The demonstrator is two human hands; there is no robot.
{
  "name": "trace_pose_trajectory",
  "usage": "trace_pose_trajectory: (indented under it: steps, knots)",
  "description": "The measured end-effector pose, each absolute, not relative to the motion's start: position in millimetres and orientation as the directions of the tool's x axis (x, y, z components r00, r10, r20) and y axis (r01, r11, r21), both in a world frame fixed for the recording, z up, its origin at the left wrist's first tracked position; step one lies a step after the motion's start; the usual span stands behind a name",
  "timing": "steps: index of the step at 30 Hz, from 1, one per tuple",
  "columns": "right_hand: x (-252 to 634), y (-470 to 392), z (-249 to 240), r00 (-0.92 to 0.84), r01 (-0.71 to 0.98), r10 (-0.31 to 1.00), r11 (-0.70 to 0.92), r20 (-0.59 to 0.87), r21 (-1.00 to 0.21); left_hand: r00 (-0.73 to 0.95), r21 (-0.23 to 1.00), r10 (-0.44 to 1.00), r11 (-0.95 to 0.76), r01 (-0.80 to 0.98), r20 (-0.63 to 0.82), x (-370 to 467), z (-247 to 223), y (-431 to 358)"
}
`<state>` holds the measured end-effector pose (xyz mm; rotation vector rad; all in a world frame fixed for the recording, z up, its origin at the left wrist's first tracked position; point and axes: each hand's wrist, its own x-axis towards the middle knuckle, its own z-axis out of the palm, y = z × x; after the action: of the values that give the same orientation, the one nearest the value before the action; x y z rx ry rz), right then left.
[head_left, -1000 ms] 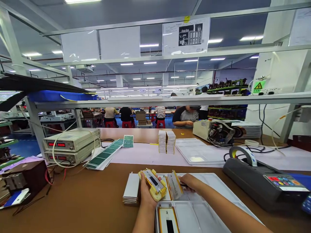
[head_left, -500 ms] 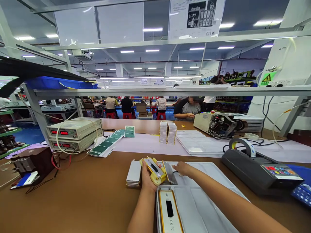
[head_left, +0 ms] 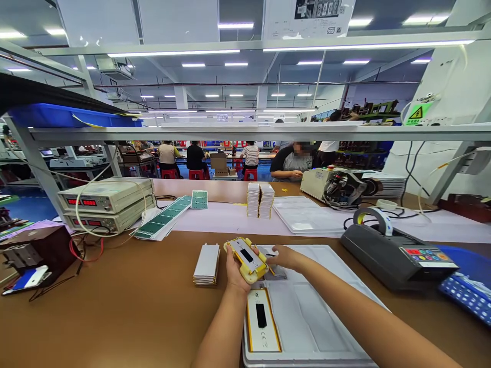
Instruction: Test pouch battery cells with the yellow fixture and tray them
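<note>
My left hand (head_left: 236, 273) grips a yellow holder (head_left: 258, 272) from its left side and from below. Inside the holder lies a white battery cell (head_left: 244, 254) with a black rectangle on it. Just to the right, my right hand (head_left: 286, 257) has its fingers bent at the holder's right edge, beside a dark, thin piece; what they pinch is too small to tell. Below the hands, another white cell (head_left: 262, 335) with yellow edges lies in the left of a white tray (head_left: 307, 359). A stack of white cells (head_left: 206, 263) stands left of my left hand.
A grey tape dispenser (head_left: 387, 255) stands at the right. Two stacked meters (head_left: 107, 197) and a dark red block fixture (head_left: 49, 245) are at the left. Upright cell stacks (head_left: 260, 201), more trays and a machine (head_left: 333, 186) stand behind; a person sits beyond the bench.
The view has shifted slightly. The grey flap that stood up at the holder's right side now lies lower, and my right hand has come closer to the holder.
</note>
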<state>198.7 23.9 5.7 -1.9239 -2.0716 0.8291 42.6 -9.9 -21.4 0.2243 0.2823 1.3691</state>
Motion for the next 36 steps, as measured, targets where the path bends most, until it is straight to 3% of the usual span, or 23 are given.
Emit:
trace_pose_trajectory:
  steps: [4, 11, 17, 22, 27, 31, 34, 36]
  knots:
    - [199, 23, 4, -0.119, 0.830, 0.963, -0.036, -0.240, -0.557, 0.211, 0.337, 0.977, 0.213, -0.917, -0.043, 43, -23, -8]
    - [191, 29, 4, -0.065, 0.826, 0.989, -0.022, -0.134, -0.563, 0.181, 0.311, 0.984, 0.171, -0.935, 0.002, 44, -21, -7]
    - [202, 38, 11, 0.088, 0.821, 0.993, -0.114, -0.072, -0.560, 0.156, 0.320, 0.987, 0.161, -0.934, -0.043, 42, -24, -6]
    - [218, 42, 23, 0.125, 0.701, 0.981, -0.192, -0.146, -0.686, 0.157, 0.336, 0.986, 0.167, -0.927, -0.057, 38, -23, -6]
    - [194, 35, 54, 0.008, 0.488, 0.993, -0.103, -0.114, -0.867, 0.234, 0.327, 0.971, 0.237, -0.915, -0.050, 39, -19, -9]
    - [154, 22, 56, -0.086, 0.377, 0.988, -0.085, -0.126, -0.922, 0.192, 0.323, 0.981, 0.188, -0.928, -0.018, 40, -15, -13]
    - [138, 9, 48, -0.114, 0.391, 0.990, -0.031, -0.082, -0.920, 0.203, 0.326, 0.978, 0.179, -0.928, 0.040, 39, -11, -16]
    - [140, 0, 46, -0.135, 0.500, 0.990, 0.107, 0.045, -0.860, 0.238, 0.341, 0.968, 0.199, -0.919, 0.076, 37, -9, -17]
